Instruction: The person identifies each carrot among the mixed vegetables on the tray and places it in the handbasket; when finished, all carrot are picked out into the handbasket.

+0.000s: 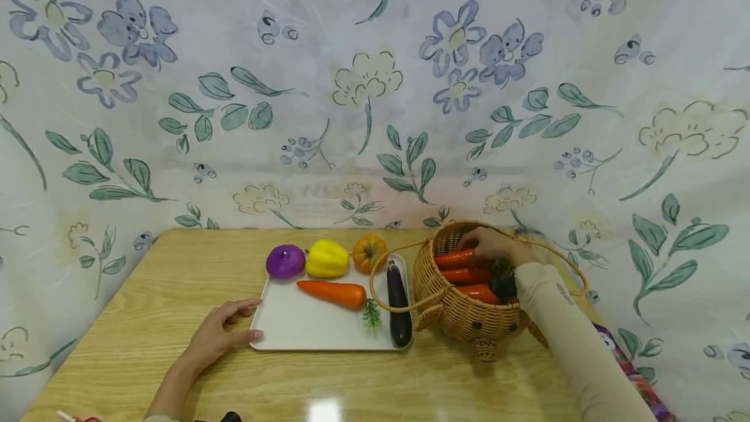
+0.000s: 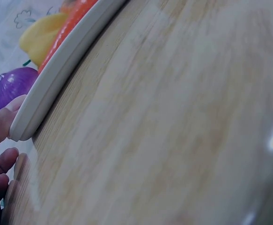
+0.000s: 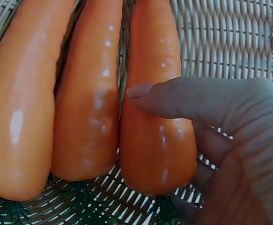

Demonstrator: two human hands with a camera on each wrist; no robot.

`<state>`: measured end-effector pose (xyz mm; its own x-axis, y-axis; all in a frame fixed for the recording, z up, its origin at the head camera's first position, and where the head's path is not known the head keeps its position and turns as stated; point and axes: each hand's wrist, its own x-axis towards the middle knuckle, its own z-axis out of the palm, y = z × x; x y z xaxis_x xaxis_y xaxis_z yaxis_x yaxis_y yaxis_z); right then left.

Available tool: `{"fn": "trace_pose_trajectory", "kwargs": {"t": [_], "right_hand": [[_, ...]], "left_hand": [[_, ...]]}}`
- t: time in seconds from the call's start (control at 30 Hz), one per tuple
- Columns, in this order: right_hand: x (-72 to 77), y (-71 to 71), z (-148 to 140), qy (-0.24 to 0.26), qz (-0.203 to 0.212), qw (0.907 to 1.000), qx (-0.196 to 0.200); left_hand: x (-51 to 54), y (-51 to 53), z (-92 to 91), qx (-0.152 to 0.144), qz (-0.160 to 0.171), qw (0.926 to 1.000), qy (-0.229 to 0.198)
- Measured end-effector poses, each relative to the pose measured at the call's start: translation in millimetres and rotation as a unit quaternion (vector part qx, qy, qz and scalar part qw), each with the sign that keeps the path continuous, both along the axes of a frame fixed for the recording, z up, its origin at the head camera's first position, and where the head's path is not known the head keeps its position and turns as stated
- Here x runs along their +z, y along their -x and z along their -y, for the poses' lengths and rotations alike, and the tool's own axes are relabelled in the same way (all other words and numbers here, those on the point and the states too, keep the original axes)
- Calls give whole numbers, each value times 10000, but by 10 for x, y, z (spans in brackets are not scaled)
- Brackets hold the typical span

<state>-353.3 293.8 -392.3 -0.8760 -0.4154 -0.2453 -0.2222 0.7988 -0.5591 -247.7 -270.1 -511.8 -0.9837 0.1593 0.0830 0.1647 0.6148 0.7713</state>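
Inside a woven wicker basket, my right hand grips an orange carrot. In the right wrist view my thumb lies across its top and the fingers reach down its far side, partly hidden. Two more carrots lie alongside it. At the left edge of a white tray, my left hand touches the rim with thumb and fingertips. On the tray are a carrot with a green top, a purple onion, a yellow bell pepper, a small pumpkin and an eggplant.
The basket's looped handle hangs over the tray's right side, above the eggplant. A dark green item sits in the basket near my right wrist. Floral cloth stands behind the wooden table.
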Motion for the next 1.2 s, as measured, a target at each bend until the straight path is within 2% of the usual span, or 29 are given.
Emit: {"fn": "trace_pose_trajectory", "kwargs": {"t": [0.27,0.53,0.63,0.93,1.2], "right_hand": [[67,7,55,-447,-224,9986,164],[224,-49,70,-764,-295,9964,198],[306,-78,81,-647,-262,9973,237],[520,-241,214,152,-205,9988,430],[699,-456,530,324,-718,9949,631]], "left_hand": [[-34,9,11,-21,-55,10000,-5],[-23,-3,-5,-32,-134,9999,8],[-11,-8,-1,-9,-114,9999,67],[9,-4,17,-44,-169,9998,122],[2,-4,13,-75,-175,9997,135]]}}
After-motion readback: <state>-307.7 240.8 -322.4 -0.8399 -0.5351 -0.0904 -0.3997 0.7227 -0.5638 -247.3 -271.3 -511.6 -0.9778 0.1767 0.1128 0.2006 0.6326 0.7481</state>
